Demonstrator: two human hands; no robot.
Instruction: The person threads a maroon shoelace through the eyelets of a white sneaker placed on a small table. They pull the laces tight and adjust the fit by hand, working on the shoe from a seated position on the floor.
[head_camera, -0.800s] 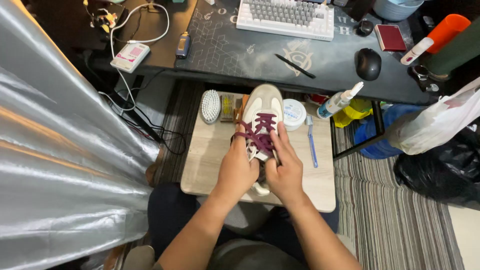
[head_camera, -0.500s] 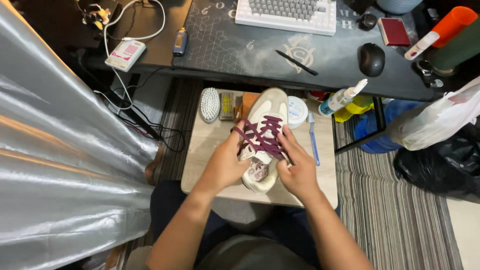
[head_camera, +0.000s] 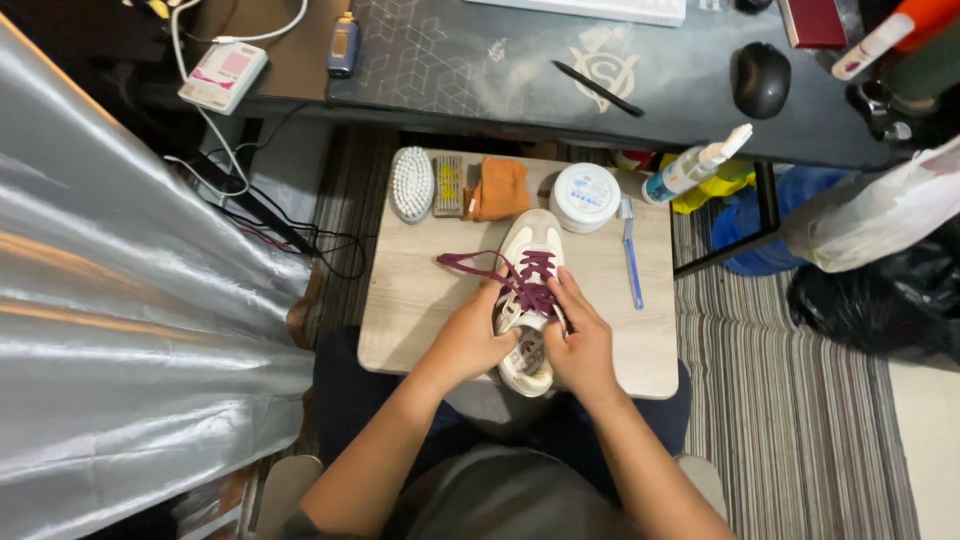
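A cream and white sneaker with maroon laces lies on a small wooden table, toe pointing away from me. My left hand grips the shoe's left side near the collar and pinches the lace. A loose lace end trails off to the left over the table. My right hand clasps the shoe's right side, fingers on the laces.
At the table's far edge lie a white brush, a small brush, an orange cloth, a round white tub, a blue toothbrush and a spray bottle. A dark desk stands beyond. Silver sheeting fills the left.
The view has dropped closer to the table. One lace end now lies pulled out to the left, and both hands sit lower on the shoe.
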